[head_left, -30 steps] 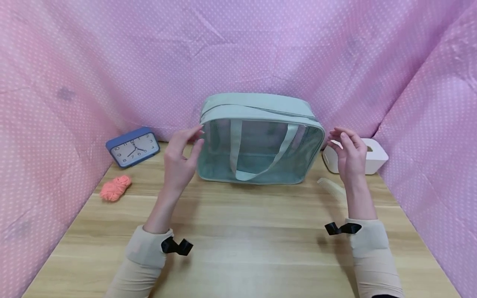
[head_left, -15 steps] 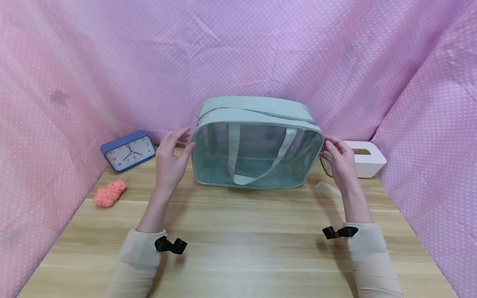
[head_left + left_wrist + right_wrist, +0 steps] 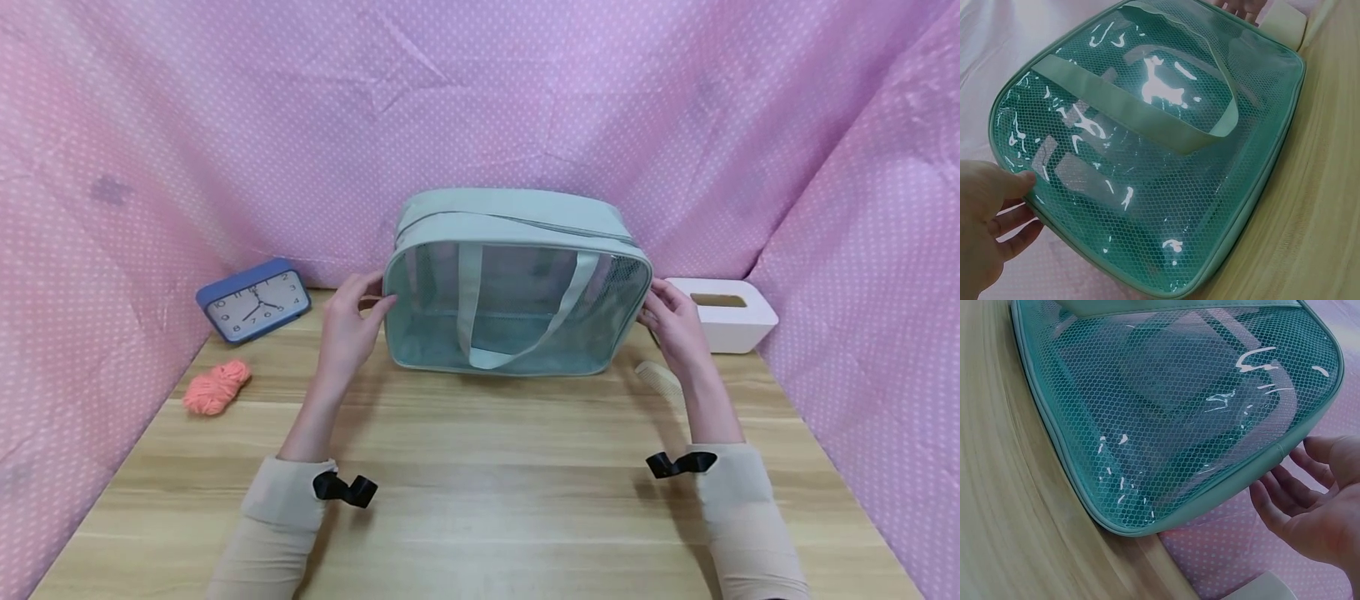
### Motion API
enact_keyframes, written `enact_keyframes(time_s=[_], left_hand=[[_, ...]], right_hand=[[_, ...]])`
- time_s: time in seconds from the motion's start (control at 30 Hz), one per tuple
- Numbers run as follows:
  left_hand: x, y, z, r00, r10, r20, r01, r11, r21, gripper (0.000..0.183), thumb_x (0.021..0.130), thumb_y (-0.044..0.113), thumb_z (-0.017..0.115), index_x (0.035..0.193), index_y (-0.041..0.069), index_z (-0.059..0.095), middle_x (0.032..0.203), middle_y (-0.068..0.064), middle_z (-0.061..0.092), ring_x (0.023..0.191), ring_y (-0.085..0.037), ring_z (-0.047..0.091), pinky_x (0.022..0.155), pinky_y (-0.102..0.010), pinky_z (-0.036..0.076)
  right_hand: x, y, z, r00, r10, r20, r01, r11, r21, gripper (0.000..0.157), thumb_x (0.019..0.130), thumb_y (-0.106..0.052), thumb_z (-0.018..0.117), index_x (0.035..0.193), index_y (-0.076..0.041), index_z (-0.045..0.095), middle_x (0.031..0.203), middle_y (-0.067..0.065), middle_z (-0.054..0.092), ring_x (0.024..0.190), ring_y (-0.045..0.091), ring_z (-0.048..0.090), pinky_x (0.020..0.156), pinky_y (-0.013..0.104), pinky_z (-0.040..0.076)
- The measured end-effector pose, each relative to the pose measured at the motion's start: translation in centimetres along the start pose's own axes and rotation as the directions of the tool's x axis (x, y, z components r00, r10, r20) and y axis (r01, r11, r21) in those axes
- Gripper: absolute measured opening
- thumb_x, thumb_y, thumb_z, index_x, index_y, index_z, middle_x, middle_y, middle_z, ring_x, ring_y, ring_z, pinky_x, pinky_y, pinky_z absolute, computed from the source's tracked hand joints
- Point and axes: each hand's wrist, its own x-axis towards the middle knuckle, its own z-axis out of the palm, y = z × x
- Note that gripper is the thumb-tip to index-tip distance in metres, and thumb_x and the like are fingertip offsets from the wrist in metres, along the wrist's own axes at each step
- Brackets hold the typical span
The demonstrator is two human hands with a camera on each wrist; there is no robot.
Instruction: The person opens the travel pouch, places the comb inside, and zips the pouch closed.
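Note:
A pale green toiletry bag [image 3: 525, 221] with clear mesh-patterned panels stands upright at the back of the table, its strap handle [image 3: 471, 300] hanging over the front. My left hand [image 3: 348, 329] pinches the bag's left edge. In the left wrist view, the left thumb [image 3: 1019, 182] presses the front panel while the other fingers go round the side. At the bag's right side is my right hand [image 3: 678, 329]. Its loosely bent fingers [image 3: 1269, 509] touch the side panel in the right wrist view, with the thumb close to the edge and off the front panel.
On the left are a blue alarm clock [image 3: 255, 300] and a skein of coral yarn [image 3: 216, 387]. A white tissue box [image 3: 731, 321] stands behind the right hand. A pale comb [image 3: 660, 382] lies beside the right wrist. Pink dotted cloth [image 3: 480, 100] surrounds the wooden table [image 3: 480, 500].
Both hands have come in from beside the bag to its two sides. The left thumb has moved onto the front edge, and the right fingers now touch the side. The view has shifted slightly.

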Motion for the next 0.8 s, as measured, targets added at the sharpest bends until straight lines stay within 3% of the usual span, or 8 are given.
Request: enact_keyframes(time_s=[0.3, 0.57, 0.67, 0.8], left_hand=[[-0.1, 0.1, 0.4, 1.0, -0.021, -0.001, 0.021, 0.999, 0.045, 0.028, 0.094, 0.003, 0.072, 0.122, 0.001, 0.072, 0.113, -0.019, 0.073, 0.104, -0.032, 0.072, 0.086, -0.046, 0.063], [-0.1, -0.1, 0.6, 1.0, -0.02, -0.011, 0.021, 0.997, 0.07, 0.026, 0.095, 0.004, 0.072, 0.12, 0.002, 0.073, 0.107, -0.017, 0.073, 0.101, -0.029, 0.073, 0.08, -0.036, 0.062], [-0.2, -0.2, 0.6, 1.0, -0.015, -0.019, 0.016, 0.997, 0.079, 0.025, 0.094, 0.004, 0.072, 0.119, 0.003, 0.074, 0.106, -0.017, 0.074, 0.099, -0.029, 0.073, 0.08, -0.037, 0.061], [-0.1, -0.3, 0.6, 1.0, 0.0, -0.03, 0.002, 0.996, 0.091, 0.025, 0.094, 0.004, 0.072, 0.119, 0.002, 0.074, 0.105, -0.017, 0.074, 0.098, -0.03, 0.073, 0.08, -0.041, 0.062]], right_hand=[[0.1, 0.6, 0.0, 0.998, 0.056, 0.008, -0.056, 0.998, 0.002, 0.019, 0.103, -0.022, 0.063, 0.121, -0.019, 0.064, 0.118, -0.007, 0.063, 0.105, 0.003, 0.061, 0.085, 0.015, 0.057], [0.4, 1.0, -0.1, 0.994, 0.109, 0.004, -0.109, 0.994, -0.015, 0.017, 0.103, -0.022, 0.063, 0.12, -0.021, 0.064, 0.118, -0.007, 0.062, 0.101, 0.004, 0.063, 0.085, 0.017, 0.058], [0.7, 1.0, -0.2, 0.988, 0.153, 0.033, -0.153, 0.988, 0.009, 0.022, 0.104, -0.022, 0.061, 0.127, -0.019, 0.062, 0.12, -0.008, 0.062, 0.102, 0.004, 0.062, 0.087, 0.018, 0.057], [1.3, 0.7, -0.4, 0.976, 0.198, 0.085, -0.202, 0.979, 0.04, 0.041, 0.105, -0.022, 0.06, 0.144, -0.013, 0.052, 0.122, -0.009, 0.061, 0.101, 0.003, 0.062, 0.086, 0.019, 0.056]])
